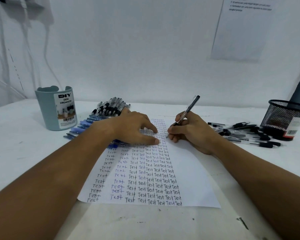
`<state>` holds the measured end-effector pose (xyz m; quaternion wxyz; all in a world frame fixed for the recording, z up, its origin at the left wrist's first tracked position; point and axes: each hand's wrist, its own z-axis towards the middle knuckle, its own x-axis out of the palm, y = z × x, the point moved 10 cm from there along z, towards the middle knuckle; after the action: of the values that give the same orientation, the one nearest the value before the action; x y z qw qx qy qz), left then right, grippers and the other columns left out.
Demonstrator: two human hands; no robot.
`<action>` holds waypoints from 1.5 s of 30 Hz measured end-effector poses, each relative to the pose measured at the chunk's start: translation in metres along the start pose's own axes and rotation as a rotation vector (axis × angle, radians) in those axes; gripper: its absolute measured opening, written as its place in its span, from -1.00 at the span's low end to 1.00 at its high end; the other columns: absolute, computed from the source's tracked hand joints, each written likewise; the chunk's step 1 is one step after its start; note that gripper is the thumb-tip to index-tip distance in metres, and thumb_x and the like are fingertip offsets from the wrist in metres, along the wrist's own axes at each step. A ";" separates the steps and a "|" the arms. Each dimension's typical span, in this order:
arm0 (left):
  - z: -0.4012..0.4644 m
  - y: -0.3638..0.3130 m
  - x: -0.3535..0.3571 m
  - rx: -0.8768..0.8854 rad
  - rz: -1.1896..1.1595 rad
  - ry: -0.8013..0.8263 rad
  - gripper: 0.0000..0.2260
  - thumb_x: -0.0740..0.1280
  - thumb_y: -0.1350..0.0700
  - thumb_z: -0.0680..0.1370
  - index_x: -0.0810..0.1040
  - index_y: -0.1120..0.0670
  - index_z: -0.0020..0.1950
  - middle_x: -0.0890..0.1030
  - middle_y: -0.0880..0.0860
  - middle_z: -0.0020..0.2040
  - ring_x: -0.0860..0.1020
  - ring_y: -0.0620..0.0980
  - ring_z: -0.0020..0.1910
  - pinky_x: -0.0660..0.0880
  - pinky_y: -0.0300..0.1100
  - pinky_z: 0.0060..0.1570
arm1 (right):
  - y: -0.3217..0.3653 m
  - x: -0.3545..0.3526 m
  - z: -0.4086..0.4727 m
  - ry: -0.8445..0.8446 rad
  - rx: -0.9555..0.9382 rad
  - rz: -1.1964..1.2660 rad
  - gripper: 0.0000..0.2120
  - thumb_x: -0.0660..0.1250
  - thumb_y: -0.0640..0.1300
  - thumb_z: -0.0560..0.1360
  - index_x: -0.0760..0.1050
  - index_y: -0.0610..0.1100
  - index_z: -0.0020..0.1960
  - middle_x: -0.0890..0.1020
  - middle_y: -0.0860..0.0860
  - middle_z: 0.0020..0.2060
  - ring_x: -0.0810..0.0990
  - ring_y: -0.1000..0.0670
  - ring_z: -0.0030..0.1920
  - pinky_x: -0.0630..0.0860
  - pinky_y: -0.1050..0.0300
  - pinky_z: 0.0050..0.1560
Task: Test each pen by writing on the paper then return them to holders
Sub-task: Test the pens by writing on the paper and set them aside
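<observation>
Writing away: your right hand (190, 130) is gripping a pen (187, 110), left hand (137, 129) lying flat, pressing the paper (189, 170). Both holders (55, 110) are looking empty, so returns are still waiting.

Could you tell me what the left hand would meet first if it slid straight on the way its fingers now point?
Probably the right hand gripping the pen: the left hand lies flat on the paper, fingers pointing right, with only a narrow strip of paper between.
</observation>
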<state>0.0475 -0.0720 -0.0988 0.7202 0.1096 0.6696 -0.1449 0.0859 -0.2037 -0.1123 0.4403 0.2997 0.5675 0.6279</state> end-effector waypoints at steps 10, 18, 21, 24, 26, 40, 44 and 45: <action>0.000 0.000 0.000 -0.003 0.007 -0.001 -0.39 0.08 -0.48 0.34 0.49 -0.26 0.29 0.46 -0.16 0.32 0.41 -0.17 0.26 0.00 0.13 0.40 | 0.001 -0.001 0.000 -0.007 0.001 -0.001 -0.66 0.33 -0.51 0.45 0.28 -0.16 -0.01 0.55 -0.27 -0.30 0.50 -0.16 -0.32 0.48 0.05 -0.34; -0.001 0.000 0.000 -0.007 -0.006 -0.005 -0.40 0.09 -0.47 0.35 0.49 -0.26 0.28 0.46 -0.16 0.32 0.41 -0.16 0.28 -0.02 0.16 0.42 | 0.002 0.003 0.001 0.022 -0.005 -0.038 -0.65 0.32 -0.52 0.44 0.28 -0.16 -0.04 0.52 -0.26 -0.28 0.52 -0.14 -0.35 0.48 0.07 -0.36; -0.002 0.000 -0.001 -0.005 -0.022 -0.009 -0.42 0.12 -0.47 0.36 0.50 -0.26 0.28 0.47 -0.16 0.32 0.41 -0.15 0.29 -0.03 0.16 0.42 | 0.000 0.000 0.002 0.008 -0.006 -0.035 -0.65 0.31 -0.52 0.43 0.27 -0.15 -0.05 0.51 -0.26 -0.29 0.48 -0.15 -0.35 0.42 0.04 -0.38; -0.002 0.000 -0.001 -0.008 -0.021 -0.010 -0.44 0.13 -0.46 0.37 0.49 -0.26 0.28 0.46 -0.15 0.33 0.39 -0.14 0.32 -0.02 0.14 0.42 | 0.000 -0.002 0.003 0.001 -0.008 -0.045 -0.66 0.32 -0.50 0.44 0.28 -0.15 -0.04 0.53 -0.25 -0.31 0.48 -0.14 -0.33 0.42 0.04 -0.37; -0.003 -0.001 -0.001 -0.013 -0.016 -0.007 -0.42 0.11 -0.46 0.35 0.50 -0.26 0.28 0.45 -0.16 0.33 0.40 -0.14 0.31 -0.01 0.13 0.42 | 0.000 0.000 0.003 0.011 -0.004 -0.055 -0.66 0.32 -0.50 0.43 0.28 -0.15 -0.04 0.54 -0.25 -0.32 0.49 -0.15 -0.31 0.43 0.04 -0.36; -0.009 0.002 0.001 -0.024 -0.051 0.053 -0.32 0.17 -0.54 0.24 0.43 -0.32 0.30 0.39 -0.21 0.38 0.29 -0.14 0.39 -0.05 0.09 0.42 | -0.001 -0.003 0.004 -0.014 -0.016 -0.073 -0.67 0.33 -0.48 0.44 0.28 -0.14 -0.05 0.54 -0.22 -0.35 0.46 -0.18 -0.30 0.42 0.01 -0.35; -0.011 0.001 0.002 -0.024 -0.058 0.068 -0.31 0.20 -0.52 0.23 0.41 -0.33 0.33 0.34 -0.18 0.43 0.24 -0.12 0.43 -0.11 0.07 0.41 | -0.001 -0.004 0.003 -0.003 0.017 -0.045 -0.65 0.32 -0.52 0.42 0.28 -0.15 -0.07 0.53 -0.27 -0.32 0.47 -0.17 -0.30 0.41 0.03 -0.38; -0.011 0.002 0.003 -0.026 -0.066 0.074 -0.30 0.21 -0.52 0.22 0.41 -0.34 0.33 0.33 -0.18 0.44 0.23 -0.12 0.44 -0.12 0.07 0.42 | -0.002 -0.004 0.003 -0.006 0.020 -0.036 -0.65 0.32 -0.52 0.42 0.28 -0.15 -0.07 0.53 -0.27 -0.32 0.47 -0.17 -0.29 0.42 0.03 -0.38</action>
<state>0.0379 -0.0665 -0.1024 0.6911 0.0832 0.7009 -0.1558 0.0905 -0.2060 -0.1130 0.4503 0.2956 0.5779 0.6131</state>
